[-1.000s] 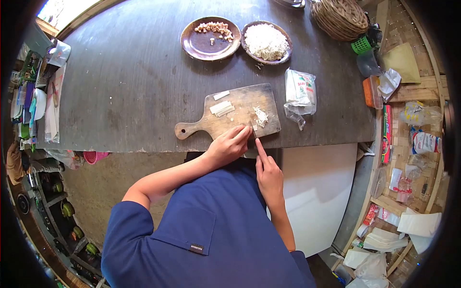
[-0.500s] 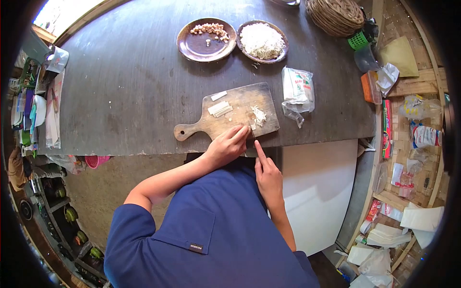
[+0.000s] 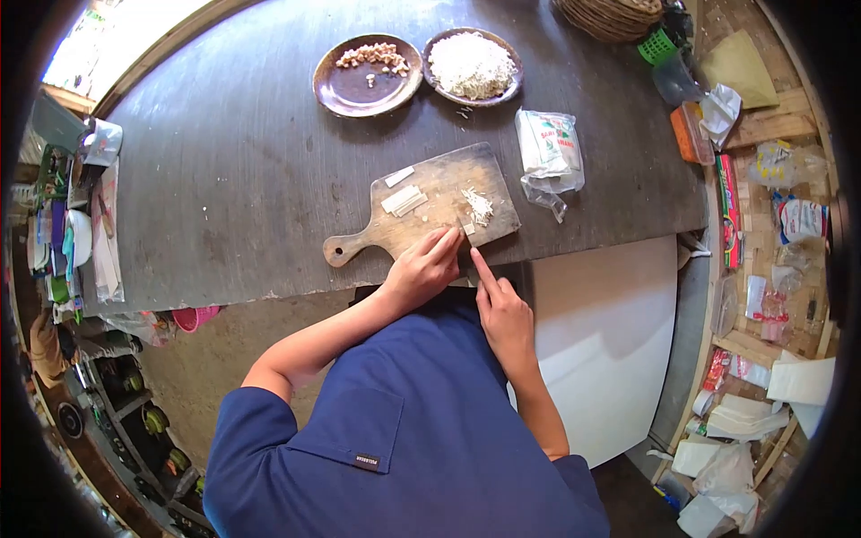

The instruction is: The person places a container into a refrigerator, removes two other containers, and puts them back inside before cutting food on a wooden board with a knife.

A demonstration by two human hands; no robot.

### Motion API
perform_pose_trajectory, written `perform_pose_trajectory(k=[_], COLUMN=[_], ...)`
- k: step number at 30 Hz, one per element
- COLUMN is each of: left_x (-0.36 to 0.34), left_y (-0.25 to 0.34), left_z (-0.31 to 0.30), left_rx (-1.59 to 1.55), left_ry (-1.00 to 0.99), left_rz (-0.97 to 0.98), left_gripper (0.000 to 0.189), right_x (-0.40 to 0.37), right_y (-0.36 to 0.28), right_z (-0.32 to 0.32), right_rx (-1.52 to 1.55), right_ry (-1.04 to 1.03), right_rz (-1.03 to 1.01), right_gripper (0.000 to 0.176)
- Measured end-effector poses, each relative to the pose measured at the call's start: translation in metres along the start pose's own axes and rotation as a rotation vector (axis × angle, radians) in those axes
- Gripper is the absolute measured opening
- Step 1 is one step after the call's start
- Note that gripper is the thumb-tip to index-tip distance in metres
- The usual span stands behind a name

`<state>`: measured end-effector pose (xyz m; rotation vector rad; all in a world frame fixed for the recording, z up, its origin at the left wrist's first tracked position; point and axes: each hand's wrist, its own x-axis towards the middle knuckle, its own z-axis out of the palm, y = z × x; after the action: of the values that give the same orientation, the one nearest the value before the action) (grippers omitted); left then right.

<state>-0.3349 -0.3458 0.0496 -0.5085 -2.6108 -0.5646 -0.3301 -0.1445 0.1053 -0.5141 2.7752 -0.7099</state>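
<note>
A wooden cutting board (image 3: 430, 202) with a handle lies near the table's front edge. My left hand (image 3: 424, 267) rests at its near edge, fingers bunched on a small pale piece (image 3: 469, 229). My right hand (image 3: 504, 318) is closed around a knife, index finger stretched forward along it. Only a bit of the knife's thin blade (image 3: 465, 221) shows beside my left fingertips; its handle is hidden. Flat pale strips (image 3: 404, 201) lie on the board's left part, with one strip (image 3: 399, 177) apart above them. Fine pale shreds (image 3: 478, 207) are heaped at the right.
Behind the board stand a brown plate with chopped brown bits (image 3: 372, 56) and a plate heaped with white shreds (image 3: 471, 65). A plastic packet (image 3: 549, 151) lies right of the board. A wicker basket (image 3: 614, 16) sits at the far right, near an orange-filled container (image 3: 691, 133).
The view has shifted slightly. My hands stay at the board's near edge, with the blade still beside my left fingertips. The plates, strips and packet keep their places on the table.
</note>
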Motion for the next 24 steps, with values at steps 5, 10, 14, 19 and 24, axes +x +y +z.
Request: perform_pose_trajectory(k=[5,10,14,19,24], left_x=[-0.002,0.003,0.006,0.006,0.003], left_y=[-0.002,0.001,-0.002,-0.003,-0.001], left_z=[0.004,-0.004,-0.001,-0.002,0.000], left_rx=[0.053,-0.030,0.003,0.001,-0.027], left_ry=[0.007,0.014,0.030,0.040,0.026], left_rz=[0.030,0.010,0.021,0.028,0.001], left_gripper=[0.044,0.040,0.040,0.040,0.039], right_x=[0.013,-0.006,0.015,0.016,-0.001], right_y=[-0.004,-0.006,0.000,-0.004,-0.001], right_z=[0.004,-0.005,0.008,0.001,-0.004], right_rx=[-0.024,-0.044,-0.051,-0.067,-0.078], right_ry=[0.033,-0.017,0.021,0.033,-0.036], right_rz=[-0.019,0.027,-0.018,-0.061,-0.006], right_gripper=[0.064,0.066,0.067,0.068,0.067])
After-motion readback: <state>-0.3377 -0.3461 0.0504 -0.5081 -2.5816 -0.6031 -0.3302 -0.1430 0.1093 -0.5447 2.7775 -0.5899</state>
